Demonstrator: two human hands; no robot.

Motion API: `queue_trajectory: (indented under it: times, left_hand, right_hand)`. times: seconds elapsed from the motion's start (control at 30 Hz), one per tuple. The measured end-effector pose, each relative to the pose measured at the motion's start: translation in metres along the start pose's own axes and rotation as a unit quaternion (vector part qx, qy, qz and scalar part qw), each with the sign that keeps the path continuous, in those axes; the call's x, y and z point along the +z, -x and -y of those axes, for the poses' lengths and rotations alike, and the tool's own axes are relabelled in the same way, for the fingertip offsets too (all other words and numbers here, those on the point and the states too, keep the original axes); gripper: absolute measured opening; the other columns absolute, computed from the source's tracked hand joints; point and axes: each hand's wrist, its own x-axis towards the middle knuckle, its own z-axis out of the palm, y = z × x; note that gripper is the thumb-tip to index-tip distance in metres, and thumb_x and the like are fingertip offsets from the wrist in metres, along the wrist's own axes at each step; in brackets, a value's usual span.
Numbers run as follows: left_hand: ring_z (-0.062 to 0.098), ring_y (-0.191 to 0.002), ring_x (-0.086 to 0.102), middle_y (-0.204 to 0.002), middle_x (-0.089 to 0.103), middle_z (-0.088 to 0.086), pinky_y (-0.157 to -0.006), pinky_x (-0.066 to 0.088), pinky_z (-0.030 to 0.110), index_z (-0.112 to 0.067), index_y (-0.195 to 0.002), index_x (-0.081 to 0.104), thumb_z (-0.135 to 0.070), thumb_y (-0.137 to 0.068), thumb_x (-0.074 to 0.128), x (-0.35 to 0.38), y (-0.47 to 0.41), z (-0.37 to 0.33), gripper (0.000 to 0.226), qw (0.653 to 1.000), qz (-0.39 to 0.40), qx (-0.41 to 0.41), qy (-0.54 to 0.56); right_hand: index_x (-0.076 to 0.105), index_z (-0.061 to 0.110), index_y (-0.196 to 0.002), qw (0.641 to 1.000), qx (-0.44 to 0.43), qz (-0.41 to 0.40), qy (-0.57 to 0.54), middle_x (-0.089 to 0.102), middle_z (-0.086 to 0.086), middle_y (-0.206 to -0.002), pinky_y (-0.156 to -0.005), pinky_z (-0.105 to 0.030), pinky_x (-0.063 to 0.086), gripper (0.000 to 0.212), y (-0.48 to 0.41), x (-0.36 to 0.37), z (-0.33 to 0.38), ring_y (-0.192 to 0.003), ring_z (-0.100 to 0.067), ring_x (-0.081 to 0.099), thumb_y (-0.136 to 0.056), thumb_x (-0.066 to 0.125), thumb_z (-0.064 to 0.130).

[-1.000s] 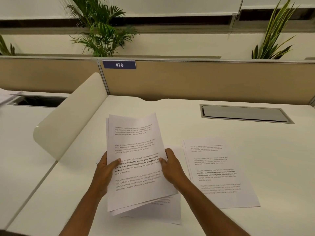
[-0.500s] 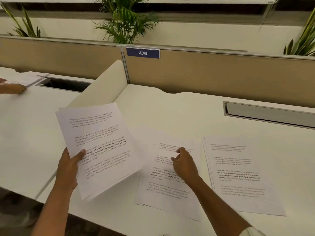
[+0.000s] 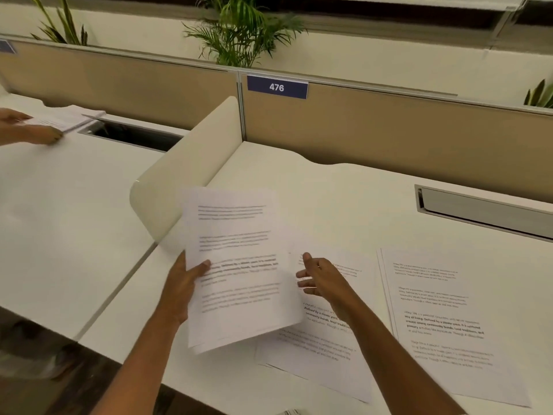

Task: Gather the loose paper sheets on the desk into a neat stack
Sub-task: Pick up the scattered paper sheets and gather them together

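My left hand [image 3: 182, 290] pinches the stack [image 3: 239, 265] up off the desk [image 3: 344, 205] so my right hand [image 3: 324, 281], fingers spread, can grab the sheets [image 3: 326, 351] at 4 o'clock.

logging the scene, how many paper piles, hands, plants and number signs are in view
paper piles: 4 (held, middle, right, neighbour's)
hands: 3 (left hand, right hand, neighbour's hand)
plants: 3
number signs: 1 readable, 476
total: 11
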Motion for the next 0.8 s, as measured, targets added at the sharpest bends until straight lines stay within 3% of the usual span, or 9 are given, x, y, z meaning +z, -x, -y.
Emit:
queue_trajectory:
  times: [0.1,0.17,0.23,0.27,0.33,0.4,0.57,0.8]
  left_hand:
    - [0.022,-0.086,0.075,-0.105,0.076,0.002,-0.063,0.060,0.029,-0.025,-0.116,0.064,-0.002,-0.089,0.063,0.023,-0.004,0.008,0.035,1.000,0.023,-0.017,-0.013]
    - [0.023,-0.083,0.075,-0.105,0.076,0.004,-0.062,0.060,0.032,-0.022,-0.119,0.062,-0.002,-0.089,0.063,0.033,-0.005,0.012,0.036,0.999,0.033,-0.030,-0.011]
    - [0.026,-0.084,0.075,-0.107,0.076,0.005,-0.063,0.061,0.035,-0.019,-0.122,0.060,-0.001,-0.089,0.062,0.039,-0.008,0.013,0.038,0.999,0.040,-0.035,-0.010]
    - [0.027,-0.085,0.075,-0.108,0.075,0.006,-0.064,0.061,0.037,-0.019,-0.124,0.060,-0.001,-0.089,0.062,0.040,-0.009,0.012,0.039,0.999,0.040,-0.033,-0.010]
    - [0.026,-0.085,0.075,-0.106,0.076,0.004,-0.064,0.061,0.036,-0.020,-0.122,0.061,-0.002,-0.089,0.062,0.038,-0.013,0.011,0.038,0.999,0.034,-0.026,-0.014]
    - [0.022,-0.081,0.076,-0.102,0.077,0.000,-0.060,0.061,0.032,-0.024,-0.117,0.063,-0.002,-0.089,0.062,0.034,-0.016,0.009,0.035,0.999,0.026,-0.021,-0.014]
    - [0.017,-0.079,0.076,-0.098,0.078,-0.003,-0.058,0.060,0.029,-0.027,-0.110,0.065,-0.002,-0.089,0.062,0.024,-0.021,0.005,0.033,1.000,0.016,-0.006,-0.006]
    - [0.018,-0.081,0.074,-0.105,0.074,-0.002,-0.060,0.061,0.031,-0.027,-0.111,0.065,-0.003,-0.090,0.062,0.008,-0.022,0.001,0.033,1.000,-0.010,0.000,-0.001]
  right_hand:
    - [0.051,0.020,-0.120,0.999,0.024,0.004,0.040,0.059,0.004,-0.119,-0.090,-0.038,0.054,0.051,0.002,-0.006,-0.002,-0.103,-0.020,0.063,-0.089,0.045,0.059]
    - [0.055,0.024,-0.112,0.998,0.026,-0.005,0.051,0.057,0.006,-0.120,-0.086,-0.037,0.053,0.043,0.003,-0.011,-0.007,-0.105,-0.018,0.060,-0.092,0.039,0.058]
    - [0.057,0.026,-0.097,0.996,0.033,-0.063,0.045,0.063,-0.004,-0.114,-0.088,-0.041,0.053,0.037,0.003,-0.017,-0.014,-0.099,-0.020,0.062,-0.095,0.035,0.055]
    - [0.058,0.021,-0.101,0.988,0.045,-0.123,0.085,0.063,-0.010,-0.115,-0.091,-0.043,0.052,0.040,0.002,-0.022,-0.019,-0.100,-0.024,0.062,-0.095,0.036,0.054]
    - [0.050,0.006,-0.123,0.937,0.098,-0.244,0.231,0.054,-0.018,-0.125,-0.093,-0.044,0.047,0.057,0.001,-0.036,-0.033,-0.112,-0.033,0.055,-0.091,0.048,0.052]
    - [0.042,0.001,-0.128,0.886,0.152,-0.295,0.323,0.045,-0.022,-0.129,-0.095,-0.048,0.045,0.069,0.006,-0.046,-0.048,-0.118,-0.038,0.049,-0.084,0.061,0.050]
    - [0.036,0.001,-0.127,0.873,0.230,-0.281,0.325,0.037,-0.015,-0.130,-0.093,-0.049,0.044,0.083,0.008,-0.053,-0.064,-0.122,-0.033,0.041,-0.073,0.074,0.052]
    - [0.035,-0.008,-0.132,0.884,0.208,-0.223,0.354,0.044,-0.020,-0.132,-0.091,-0.041,0.050,0.088,-0.002,-0.058,-0.059,-0.122,-0.032,0.050,-0.077,0.073,0.048]
